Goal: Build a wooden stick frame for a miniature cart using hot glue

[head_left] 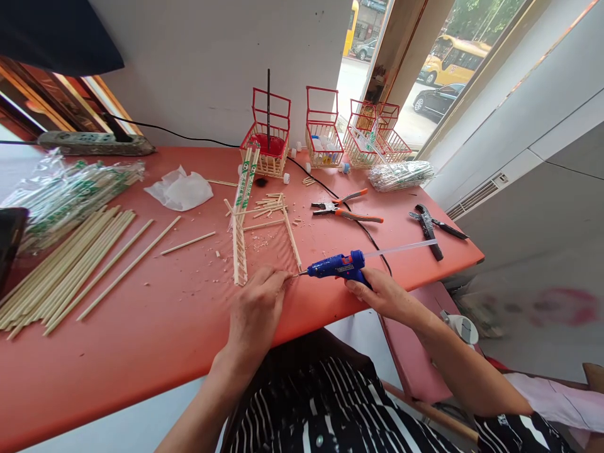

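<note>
My right hand [380, 292] grips the handle of a blue hot glue gun [335, 266], with a clear glue stick [401, 248] jutting from its back. The gun's metal nozzle points left and meets the fingertips of my left hand [258, 302]. Those fingers are pinched together at the near side of a small frame of wooden sticks [240, 255]; what they hold is hidden beneath them. The frame lies on the red table [189, 352], with slatted sides at left and right. Cut stick pieces [270, 206] and crumbs are scattered in and around it.
Along the wall stand several stick baskets with red trim [271, 154] and white wheels. Pliers with orange handles [346, 211] and dark cutters [429, 229] lie to the right. Loose chopsticks [80, 270], wrapped chopsticks [89, 182] and a crumpled white bag [179, 190] are at left. A black cord [372, 239] crosses the table.
</note>
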A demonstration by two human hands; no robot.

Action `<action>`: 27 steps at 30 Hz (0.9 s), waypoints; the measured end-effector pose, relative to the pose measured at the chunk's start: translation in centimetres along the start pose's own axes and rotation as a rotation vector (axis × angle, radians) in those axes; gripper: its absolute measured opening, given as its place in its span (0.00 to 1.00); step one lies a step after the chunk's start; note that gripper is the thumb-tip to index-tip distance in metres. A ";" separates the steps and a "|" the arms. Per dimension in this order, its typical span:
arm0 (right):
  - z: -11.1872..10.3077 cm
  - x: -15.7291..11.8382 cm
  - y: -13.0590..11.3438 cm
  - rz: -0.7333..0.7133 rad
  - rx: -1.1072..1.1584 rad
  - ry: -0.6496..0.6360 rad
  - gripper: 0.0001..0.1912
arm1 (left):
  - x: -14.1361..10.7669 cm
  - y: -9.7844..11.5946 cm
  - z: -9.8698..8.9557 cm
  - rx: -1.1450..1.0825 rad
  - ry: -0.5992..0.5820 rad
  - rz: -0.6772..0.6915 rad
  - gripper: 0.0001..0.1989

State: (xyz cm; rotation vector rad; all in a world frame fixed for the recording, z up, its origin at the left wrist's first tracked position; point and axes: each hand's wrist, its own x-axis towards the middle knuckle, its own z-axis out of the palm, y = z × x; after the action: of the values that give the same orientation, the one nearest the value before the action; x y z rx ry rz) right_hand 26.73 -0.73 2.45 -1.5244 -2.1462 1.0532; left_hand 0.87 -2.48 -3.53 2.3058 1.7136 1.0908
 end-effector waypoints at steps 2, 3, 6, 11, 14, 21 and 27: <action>0.1 0.0 0.0 0.001 -0.002 0.005 0.19 | 0.0 0.0 0.0 -0.001 0.002 0.000 0.10; 0.1 0.0 0.0 0.002 -0.004 0.008 0.18 | 0.0 0.0 0.0 -0.004 0.004 -0.002 0.09; 0.0 0.0 -0.2 0.011 -0.004 0.008 0.18 | 0.1 0.1 0.0 -0.010 0.004 -0.006 0.10; -0.2 -0.1 -0.3 0.006 0.007 -0.021 0.19 | 0.1 0.1 -0.1 -0.006 -0.001 -0.019 0.12; -0.1 -0.4 0.0 -0.029 0.010 -0.013 0.19 | 0.1 0.2 -0.2 -0.010 -0.007 -0.026 0.12; 0.4 -1.1 0.1 -0.085 0.023 0.020 0.15 | 0.2 0.3 -0.2 -0.027 -0.005 -0.026 0.12; 1.2 -1.3 -0.3 -0.082 -0.027 0.065 0.13 | 0.1 0.2 -0.2 -0.033 -0.009 -0.026 0.12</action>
State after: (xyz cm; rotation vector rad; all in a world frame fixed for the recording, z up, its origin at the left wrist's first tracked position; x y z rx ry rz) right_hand 26.27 -2.42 2.07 -1.4489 -2.1672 0.9379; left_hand 0.94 -2.49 -3.27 2.2588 1.7051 1.0938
